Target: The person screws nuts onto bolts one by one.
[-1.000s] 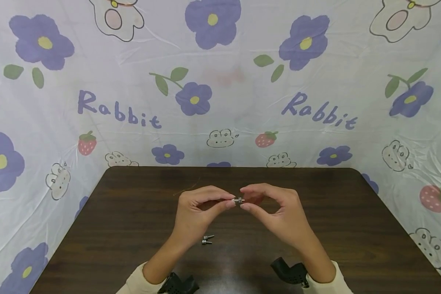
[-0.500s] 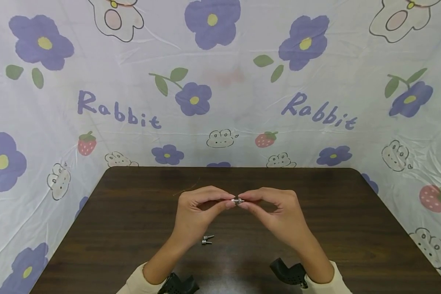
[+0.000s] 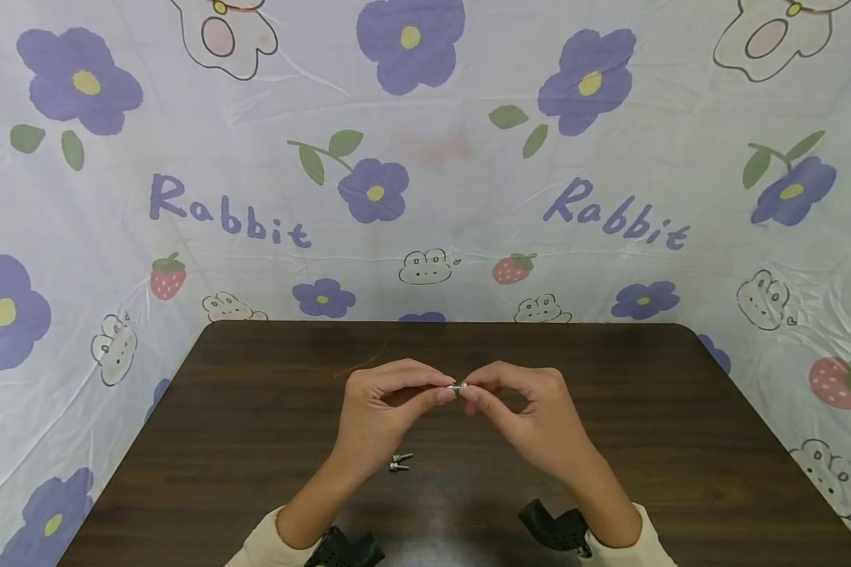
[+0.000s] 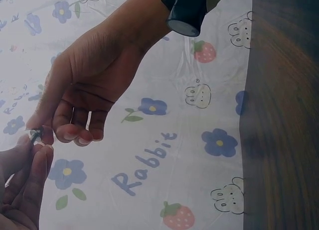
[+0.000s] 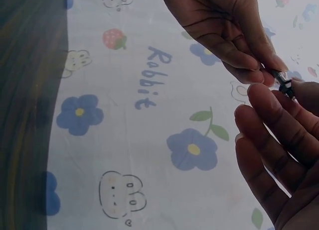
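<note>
Above the middle of the table, my left hand (image 3: pixel 376 409) pinches a small silver bolt (image 3: pixel 457 387) between thumb and index finger. The bolt lies roughly level, its far end pointing toward my right hand (image 3: pixel 539 409). On that end sits a nut (image 5: pixel 286 89), partly covered by the fingertips. My right thumb and index finger pinch around the nut, with the other right fingers loosely bent beneath in the right wrist view. Two more silver bolts, an upper bolt (image 3: pixel 402 457) and a lower bolt (image 3: pixel 399 467), lie on the table beside my left forearm.
The dark wooden table (image 3: pixel 255 441) has rounded far corners. A white cloth (image 3: pixel 468 205) printed with flowers and rabbits hangs behind and at both sides. Black wrist mounts (image 3: pixel 556 526) are worn on both arms. A thin thread-like strand (image 3: pixel 358 368) lies behind my left hand.
My right fingers were parted around the nut, then closed on it; now the right thumb and index finger have shifted against each other. My left hand holds the bolt still.
</note>
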Tool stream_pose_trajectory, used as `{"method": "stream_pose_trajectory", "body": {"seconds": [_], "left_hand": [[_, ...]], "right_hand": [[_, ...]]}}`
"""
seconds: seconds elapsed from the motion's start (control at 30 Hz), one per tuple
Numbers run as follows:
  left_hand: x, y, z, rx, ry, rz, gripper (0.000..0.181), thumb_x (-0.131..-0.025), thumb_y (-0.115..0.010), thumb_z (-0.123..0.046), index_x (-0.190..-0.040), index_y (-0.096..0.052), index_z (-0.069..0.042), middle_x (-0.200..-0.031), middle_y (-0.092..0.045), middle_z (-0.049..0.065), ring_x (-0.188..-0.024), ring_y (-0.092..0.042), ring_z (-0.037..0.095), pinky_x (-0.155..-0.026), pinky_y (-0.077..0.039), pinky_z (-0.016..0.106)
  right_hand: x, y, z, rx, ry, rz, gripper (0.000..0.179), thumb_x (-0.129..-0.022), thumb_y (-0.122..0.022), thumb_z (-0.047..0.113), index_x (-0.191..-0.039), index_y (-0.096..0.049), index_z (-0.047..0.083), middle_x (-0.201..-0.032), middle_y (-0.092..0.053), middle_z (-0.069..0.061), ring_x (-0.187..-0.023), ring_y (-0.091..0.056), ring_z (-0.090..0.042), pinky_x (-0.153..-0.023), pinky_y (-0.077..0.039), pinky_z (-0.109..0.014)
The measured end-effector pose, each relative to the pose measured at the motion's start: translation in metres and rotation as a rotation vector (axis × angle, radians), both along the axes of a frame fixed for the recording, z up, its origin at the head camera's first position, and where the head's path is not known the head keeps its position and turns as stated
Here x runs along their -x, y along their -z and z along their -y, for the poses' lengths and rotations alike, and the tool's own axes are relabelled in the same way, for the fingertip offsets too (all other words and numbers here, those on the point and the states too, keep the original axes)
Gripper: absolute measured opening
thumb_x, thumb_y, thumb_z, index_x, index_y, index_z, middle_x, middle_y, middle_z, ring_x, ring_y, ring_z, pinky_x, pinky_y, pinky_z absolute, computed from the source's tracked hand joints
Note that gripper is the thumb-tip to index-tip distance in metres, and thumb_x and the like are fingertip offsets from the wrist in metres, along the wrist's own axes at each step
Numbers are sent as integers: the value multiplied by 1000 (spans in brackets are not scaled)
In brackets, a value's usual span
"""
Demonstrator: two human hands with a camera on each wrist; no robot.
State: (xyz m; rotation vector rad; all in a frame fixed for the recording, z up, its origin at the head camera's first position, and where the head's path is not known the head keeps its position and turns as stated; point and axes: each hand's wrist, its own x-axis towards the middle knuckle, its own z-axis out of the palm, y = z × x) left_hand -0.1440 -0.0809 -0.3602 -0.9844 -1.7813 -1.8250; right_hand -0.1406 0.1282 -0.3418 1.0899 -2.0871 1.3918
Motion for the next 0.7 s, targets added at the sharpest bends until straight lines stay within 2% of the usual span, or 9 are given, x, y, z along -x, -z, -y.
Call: {"method": "stream_pose_trajectory", "body": {"seconds": [0.1,0.23,0.33,0.43,0.53,0.7], "left_hand": [[0,0,0,-3,8,-4,14,-84,-78,7,-95,-79,-2,-89,-75,8,-78,-72,21,-67,-62,36],[0,0,-1,-7,22,-3,14,-83,-78,7,-95,-79,-1,-89,-75,8,-78,-72,21,-67,-62,39],[-1,0,-2,-7,21,1,13,-83,-78,7,-94,-79,0,-89,-75,9,-78,-72,21,-66,-62,40],[-1,0,-1,-11,14,5,12,-84,-78,7,-94,-78,1,-89,-75,9,-77,-72,21,-67,-62,38],[0,-1,-1,-12,0,8,12,-84,-78,7,-95,-78,1,-89,-75,9,-77,-72,21,-68,-63,37],[0,-1,0,-12,3,22,13,-85,-77,6,-96,-79,0,-91,-75,9,-79,-72,21,-69,-63,37]], "right_hand": [[0,0,1,-13,8,17,22,-93,-69,-5,-91,-72,17,-75,-70,9,-72,-68,-8,-68,-56,-25],[-1,0,2,-34,31,46,25,-97,-65,0,-84,-71,20,-73,-69,10,-71,-67,-8,-67,-57,-28],[0,0,0,-34,44,48,23,-98,-65,2,-86,-71,20,-74,-70,9,-71,-68,-8,-66,-57,-27],[0,0,-3,-13,45,19,16,-93,-71,0,-97,-73,16,-81,-73,5,-73,-70,-9,-68,-59,-26],[1,-2,-6,13,37,-15,29,-84,-79,-4,-108,-73,11,-89,-75,1,-76,-72,-11,-69,-60,-25],[1,-3,-6,31,10,-58,36,-78,-83,-9,-109,-76,8,-93,-76,-1,-77,-72,-12,-68,-59,-23]]}}
